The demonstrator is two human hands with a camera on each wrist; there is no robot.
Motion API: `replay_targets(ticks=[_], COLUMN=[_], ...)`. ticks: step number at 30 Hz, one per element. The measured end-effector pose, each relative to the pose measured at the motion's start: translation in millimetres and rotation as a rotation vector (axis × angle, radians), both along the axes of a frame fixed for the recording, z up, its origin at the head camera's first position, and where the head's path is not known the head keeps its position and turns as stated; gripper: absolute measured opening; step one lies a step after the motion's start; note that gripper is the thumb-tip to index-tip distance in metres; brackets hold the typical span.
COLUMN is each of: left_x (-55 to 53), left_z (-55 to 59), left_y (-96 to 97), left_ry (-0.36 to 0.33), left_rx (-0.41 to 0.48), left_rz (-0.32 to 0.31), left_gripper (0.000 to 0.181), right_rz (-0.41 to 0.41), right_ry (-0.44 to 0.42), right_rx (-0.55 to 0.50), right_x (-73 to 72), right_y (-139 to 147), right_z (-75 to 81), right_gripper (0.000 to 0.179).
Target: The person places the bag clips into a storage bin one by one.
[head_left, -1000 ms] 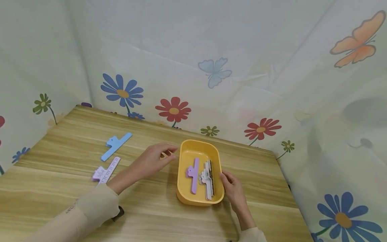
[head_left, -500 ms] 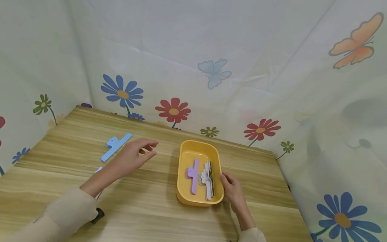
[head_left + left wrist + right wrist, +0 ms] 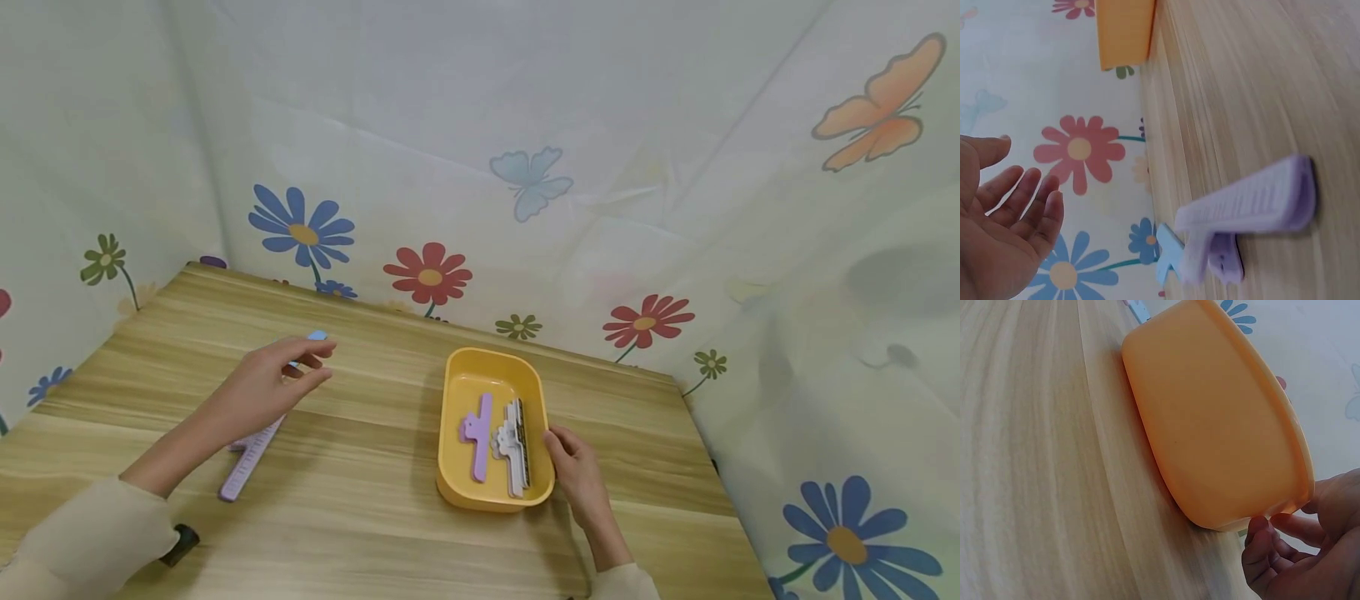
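My left hand (image 3: 270,385) hovers, fingers loosely bent and holding nothing, over a blue plastic clip (image 3: 318,336), which it mostly hides. Nearer me lies a pale purple clip with ruler marks (image 3: 253,462), partly under the left forearm; the left wrist view shows this purple clip (image 3: 1241,203) close up, the blue clip (image 3: 1170,250) beyond it. A yellow rectangular container (image 3: 483,500) stands to the right. Inside lie a lilac clip (image 3: 481,442) and white clips (image 3: 512,454) side by side. My right hand (image 3: 581,475) grips the container's right side at the rim.
A wood-grain table (image 3: 360,517) carries everything. White fabric walls with printed flowers and butterflies (image 3: 375,125) rise behind its back edge and on both sides. A dark band (image 3: 180,546) shows at the left sleeve.
My left hand has drawn away from the container, leftward to over the blue clip, and the purple ruler clip's near end has come into sight. My right hand stays on the container.
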State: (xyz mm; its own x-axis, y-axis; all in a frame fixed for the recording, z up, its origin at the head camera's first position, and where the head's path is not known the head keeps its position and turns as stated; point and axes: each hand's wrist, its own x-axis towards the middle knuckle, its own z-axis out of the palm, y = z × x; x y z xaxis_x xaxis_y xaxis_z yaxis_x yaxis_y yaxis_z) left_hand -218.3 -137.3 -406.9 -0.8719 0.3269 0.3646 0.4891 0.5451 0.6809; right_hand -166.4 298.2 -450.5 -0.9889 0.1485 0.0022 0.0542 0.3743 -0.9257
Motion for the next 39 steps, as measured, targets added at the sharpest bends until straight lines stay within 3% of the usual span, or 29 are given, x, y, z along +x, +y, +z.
replay_targets(ticks=[5, 12, 25, 34, 39], left_x=[3.3, 7.7, 11.0, 12.5, 15.1], left_z=[-1.1, -2.5, -15.2, -30.7, -35.2], left_y=[-15.8, -31.1, -58.1, -71.7, -74.5], left_ry=[0.014, -0.026, -0.050, -0.004, -0.030], left_rx=[-0.020, -0.023, -0.044, -0.090, -0.114], left_rz=[0.029, 0.064, 0.129, 0.087, 0.063], left_gripper=[0.042, 0.042, 0.042, 0.038, 0.037], right_rz=[-0.013, -0.020, -0.018, -0.009, -0.001], right_ry=[0.013, 0.022, 0.014, -0.001, -0.025], right_rx=[-0.001, 0.010, 0.011, -0.016, -0.034], right_x=[-1.3, -1.4, -1.4, -1.8, 5.5], right_y=[0, 0, 0, 0, -8], right_z=[-3.5, -4.8, -4.2, -3.3, 14.1], right_gripper=[0.042, 0.038, 0.039, 0.041, 0.038])
